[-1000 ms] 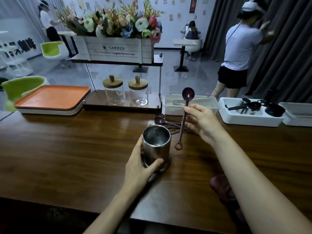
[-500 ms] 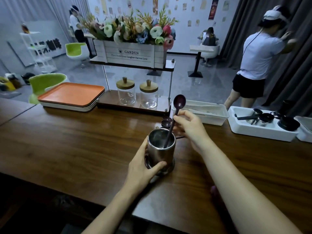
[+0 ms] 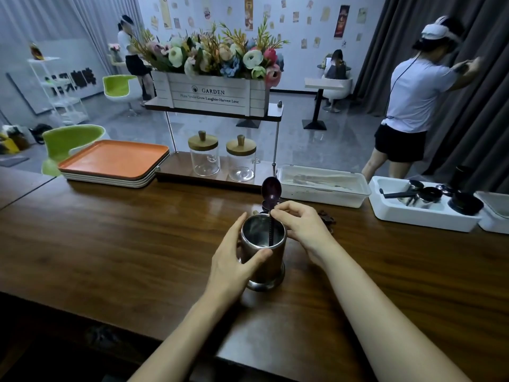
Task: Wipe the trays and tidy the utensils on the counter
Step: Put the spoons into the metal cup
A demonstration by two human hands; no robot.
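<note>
Head view: spoon (image 3: 271, 188) in the cup (image 3: 275, 263)

The left hand (image 3: 231, 268) wraps round the cup on the counter (image 3: 110, 244). The spoon stands up in it, bowl on top. The right hand (image 3: 303, 227) pinches its thin handle.

Two bare arms (image 3: 369, 310) show, long and slim, right up to the elbows. The left hand (image 3: 234, 263) and the right hand (image 3: 303, 227) are bare as well.
</note>
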